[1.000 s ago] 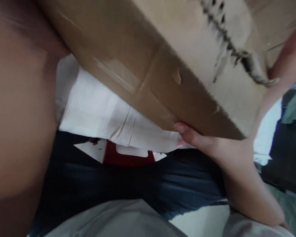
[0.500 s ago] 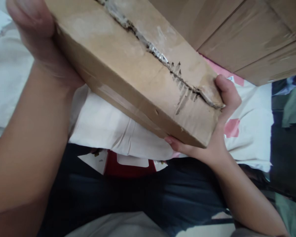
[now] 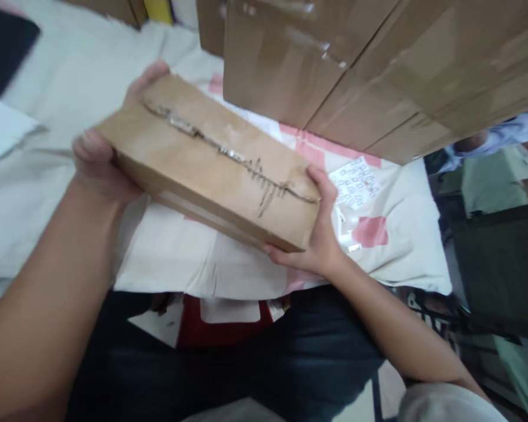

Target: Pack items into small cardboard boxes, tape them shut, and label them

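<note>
Brown cardboard carton (image 3: 220, 170) held between two bare hands. The left hand (image 3: 103, 155) is clamped on the carton's left end, its digits spread apart and showing at the near and far corners. The right hand (image 3: 321, 228) is clamped on the opposite end, one digit bent against the top corner and another pressed along the near lower edge. The carton lies slantwise between the two sets of fingers, its left end farther from the wearer; whether its underside touches the cloth is hard to judge from this angle. A ragged seam (image 3: 211, 143) with dark, jagged marks runs lengthwise along the top face, from near the left fingers to the right fingertips.

Just beyond the right fingers lies a white sheet with small printed shapes (image 3: 356, 183); a pink patch (image 3: 369, 232) of the pale tablecloth (image 3: 405, 252) lies to their right. Large taped cartons (image 3: 286, 76) stand past the fingers, on the far side. To the left of the left fingers lies a plain white sheet (image 3: 4, 129), with a dark flat object (image 3: 6, 50) beyond it. Nearer the wearer than either hand, a red-and-white item (image 3: 217, 335) shows below the cloth's edge, above dark trousers (image 3: 229, 378).
</note>
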Demonstrator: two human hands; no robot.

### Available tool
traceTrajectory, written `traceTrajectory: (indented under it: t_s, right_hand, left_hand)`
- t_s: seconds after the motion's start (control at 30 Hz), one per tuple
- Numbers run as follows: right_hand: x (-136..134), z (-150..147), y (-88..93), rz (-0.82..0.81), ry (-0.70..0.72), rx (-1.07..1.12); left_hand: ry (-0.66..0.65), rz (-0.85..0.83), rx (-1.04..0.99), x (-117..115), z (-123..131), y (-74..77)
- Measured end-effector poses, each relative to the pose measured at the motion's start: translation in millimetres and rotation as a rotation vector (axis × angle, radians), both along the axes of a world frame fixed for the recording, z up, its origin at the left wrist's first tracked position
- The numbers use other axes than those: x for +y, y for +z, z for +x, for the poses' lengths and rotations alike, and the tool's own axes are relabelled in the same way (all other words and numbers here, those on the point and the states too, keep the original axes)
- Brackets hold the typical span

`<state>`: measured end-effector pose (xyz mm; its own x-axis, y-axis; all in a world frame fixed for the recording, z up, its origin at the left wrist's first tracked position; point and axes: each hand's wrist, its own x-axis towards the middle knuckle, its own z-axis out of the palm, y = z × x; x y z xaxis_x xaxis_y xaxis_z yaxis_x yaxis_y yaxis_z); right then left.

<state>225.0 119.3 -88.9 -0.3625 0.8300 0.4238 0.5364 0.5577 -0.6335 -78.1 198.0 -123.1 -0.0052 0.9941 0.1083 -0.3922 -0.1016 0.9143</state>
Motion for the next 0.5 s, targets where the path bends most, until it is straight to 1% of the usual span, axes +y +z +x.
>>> traceTrajectory:
  t_s: [0.07, 0.1, 0.13, 0.17, 0.23, 0.3, 0.37, 0.4, 0.47, 0.5]
  right_hand:
    - [-8.5, -4.7, 0.3, -0.023, -0.040, 0.059]
    - [-13.2, -7.1, 1.1, -0.039, -0.058, 0.104]
    - [-17.8, -9.2, 2.5, -0.062, -0.075, 0.158]
    - [-22.0, -10.5, 4.6, -0.091, -0.090, 0.222]
    - [-28.2, -9.1, 10.9, -0.153, -0.130, 0.383]
    - [-31.0, 0.1, 20.1, -0.192, -0.183, 0.569]
    - [-30.7, 19.6, 31.6, -0.160, -0.250, 0.752]
    - [-30.1, 33.8, 38.0, -0.118, -0.288, 0.829]
    - [-30.2, 70.8, 51.3, 0.044, -0.386, 0.903]
    - [-31.7, 93.1, 57.4, 0.167, -0.456, 0.876]
  left_hand:
    - [-0.147, 0.111, 0.038, -4.3, 11.4, 12.3]
    - [-0.158, 0.122, 0.045, -6.0, 14.5, 15.0]
    - [-0.141, 0.100, 0.033, -7.3, 16.2, 15.3]
    - [-0.124, 0.066, 0.014, -8.0, 17.0, 13.4]
    - [-0.122, 0.004, -0.022, -7.7, 16.8, 4.4]
    - [-0.178, -0.012, 0.003, -4.4, 14.9, -8.1]
    - [-0.266, 0.015, 0.070, 1.1, 11.8, -19.7]
    - [-0.299, 0.026, 0.112, 4.3, 10.1, -24.3]
    - [-0.333, 0.028, 0.205, 9.8, 7.4, -30.2]
    - [-0.337, 0.022, 0.259, 11.8, 6.9, -31.8]
